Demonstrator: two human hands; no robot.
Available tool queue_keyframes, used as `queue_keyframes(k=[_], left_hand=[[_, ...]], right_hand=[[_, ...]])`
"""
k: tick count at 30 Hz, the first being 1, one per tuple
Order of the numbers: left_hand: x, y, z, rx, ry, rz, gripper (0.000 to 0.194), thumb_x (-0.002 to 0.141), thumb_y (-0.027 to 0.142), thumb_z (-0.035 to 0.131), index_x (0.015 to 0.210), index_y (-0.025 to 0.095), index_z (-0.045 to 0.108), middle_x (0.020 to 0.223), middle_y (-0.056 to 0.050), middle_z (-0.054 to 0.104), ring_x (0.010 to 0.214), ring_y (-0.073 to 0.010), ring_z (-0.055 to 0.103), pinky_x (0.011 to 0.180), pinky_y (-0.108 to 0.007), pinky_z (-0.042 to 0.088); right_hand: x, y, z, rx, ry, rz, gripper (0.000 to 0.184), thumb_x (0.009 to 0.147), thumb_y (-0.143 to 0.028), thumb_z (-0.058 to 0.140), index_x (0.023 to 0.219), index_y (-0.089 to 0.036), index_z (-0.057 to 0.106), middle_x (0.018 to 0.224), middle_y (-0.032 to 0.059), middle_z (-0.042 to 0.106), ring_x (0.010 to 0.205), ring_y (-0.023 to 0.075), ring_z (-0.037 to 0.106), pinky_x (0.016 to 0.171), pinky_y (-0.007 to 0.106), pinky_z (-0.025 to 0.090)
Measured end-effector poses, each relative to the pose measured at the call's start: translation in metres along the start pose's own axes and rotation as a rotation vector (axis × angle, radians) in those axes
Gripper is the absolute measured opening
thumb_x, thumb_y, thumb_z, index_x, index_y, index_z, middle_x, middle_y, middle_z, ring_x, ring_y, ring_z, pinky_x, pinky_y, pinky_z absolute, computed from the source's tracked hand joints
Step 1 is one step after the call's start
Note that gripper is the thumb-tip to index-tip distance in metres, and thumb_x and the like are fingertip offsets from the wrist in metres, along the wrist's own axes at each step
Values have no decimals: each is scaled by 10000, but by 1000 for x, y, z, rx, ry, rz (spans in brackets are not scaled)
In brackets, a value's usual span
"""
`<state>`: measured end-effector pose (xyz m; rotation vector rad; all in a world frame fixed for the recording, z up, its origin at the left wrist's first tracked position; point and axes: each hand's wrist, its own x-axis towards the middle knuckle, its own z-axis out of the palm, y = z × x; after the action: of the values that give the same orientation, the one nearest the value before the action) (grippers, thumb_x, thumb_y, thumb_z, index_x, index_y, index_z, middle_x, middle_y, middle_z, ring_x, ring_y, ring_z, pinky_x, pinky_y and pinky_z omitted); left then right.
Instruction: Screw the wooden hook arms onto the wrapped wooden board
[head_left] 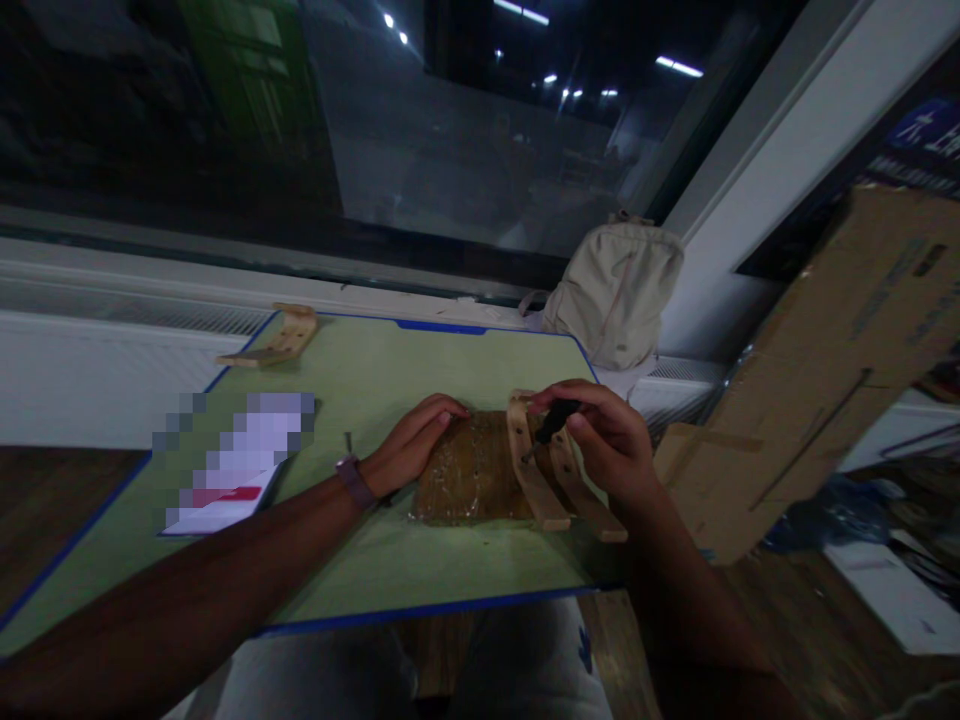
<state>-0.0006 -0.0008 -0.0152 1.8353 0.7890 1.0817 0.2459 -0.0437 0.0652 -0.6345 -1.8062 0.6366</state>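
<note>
On the table lies a brown block (466,470) with a shiny, crinkled, film-like surface. My left hand (416,440) grips its far left corner, with the fingertips over the back edge. Two curved wooden strips (531,470) with dark holes lie side by side at the block's right end, their near ends jutting past it. My right hand (611,435) is closed round the black handle of a screwdriver (553,422). Its shaft slants down to the left, and the tip meets the left strip near a hole. Whether a screw sits there is too small to tell.
A bent wooden piece (281,338) lies at the far left corner of the green table (360,360). A partly blurred white booklet (232,500) is on the left, and a screw-like piece (348,442) stands near my wrist. Behind are a backpack (619,290) and a large cardboard box (825,340).
</note>
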Motion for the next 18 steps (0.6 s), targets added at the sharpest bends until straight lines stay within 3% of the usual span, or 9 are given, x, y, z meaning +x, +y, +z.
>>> queue_keyframes(k=[2, 5, 9, 12, 14, 18], left_hand=[[0, 0, 0, 0, 0, 11, 387, 994, 459, 370, 1034, 179, 634, 1073, -80, 617, 1062, -217, 570, 976, -383, 413], [0, -1, 0, 7, 7, 14, 396, 990, 478, 370, 1027, 187, 636, 1067, -75, 617, 1054, -213, 569, 974, -383, 415], [0, -1, 0, 8, 6, 5, 408, 985, 494, 371, 1020, 187, 637, 1067, -76, 617, 1048, -214, 567, 970, -381, 416], [0, 0, -1, 2, -7, 4, 403, 990, 479, 365, 1037, 183, 634, 1077, -78, 615, 1055, -214, 566, 971, -371, 414], [0, 1, -1, -2, -13, 0, 395, 994, 466, 361, 1047, 181, 630, 1078, -77, 611, 1054, -212, 568, 970, -369, 412], [0, 1, 0, -4, -6, 1, 392, 993, 469, 367, 1037, 181, 629, 1077, -76, 606, 1059, -211, 565, 973, -372, 405]], right_hand=[[-2, 2, 2, -12, 101, 14, 289, 904, -162, 583, 1158, -297, 606, 961, 23, 669, 842, 164, 674, 733, 347, 557], [-3, 8, 1, -188, 259, -104, 315, 793, -163, 727, 1064, -286, 623, 828, -6, 602, 723, 150, 609, 628, 304, 505], [-3, 4, -1, -212, 111, -158, 277, 909, -309, 589, 1179, -266, 632, 945, 68, 631, 871, 209, 613, 722, 388, 524], [-2, -4, 1, -126, -11, -90, 309, 964, -254, 483, 1245, -273, 610, 1116, 88, 658, 1051, 223, 622, 877, 435, 518], [-2, -4, 3, -79, 10, -29, 334, 935, -153, 525, 1227, -297, 602, 1071, 54, 669, 994, 185, 650, 849, 384, 534], [-4, 6, 1, -161, 206, -28, 369, 809, -124, 702, 1122, -297, 608, 909, 4, 599, 777, 142, 621, 672, 299, 521]])
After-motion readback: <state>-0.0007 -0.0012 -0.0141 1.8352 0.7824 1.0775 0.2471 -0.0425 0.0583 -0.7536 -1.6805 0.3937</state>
